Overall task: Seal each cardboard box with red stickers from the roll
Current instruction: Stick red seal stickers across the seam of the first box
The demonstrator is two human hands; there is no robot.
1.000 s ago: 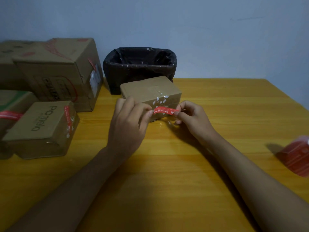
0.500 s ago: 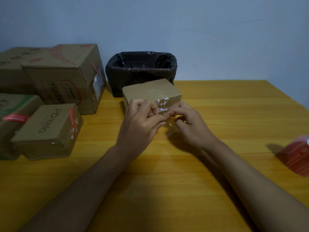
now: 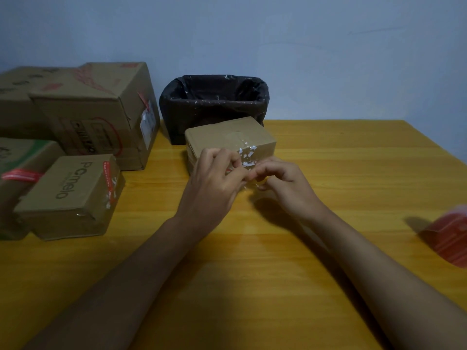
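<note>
Small cardboard box sits mid-table, just in front of a black-lined bin, with torn white label scraps on its near top edge. Both hands are bunched together right at its front face: left hand with fingers curled in, right hand curled too, fingertips meeting between them. A sliver of red shows at the left fingers (the sticker, most likely, but it's almost wholly covered), so whether either hand truly pinches it I cannot tell. Over at the right edge, the red sticker roll lies well apart from the hands, blurred and cut off by the frame. Out left, a stack: a "Pomelo" box with a red strip down its side, a bigger carton behind it, two more boxes clipped by the left edge. Underneath it all, a yellow wood-grain table; behind, a plain pale-blue wall. Dim light everywhere, fine print unreadable.
</note>
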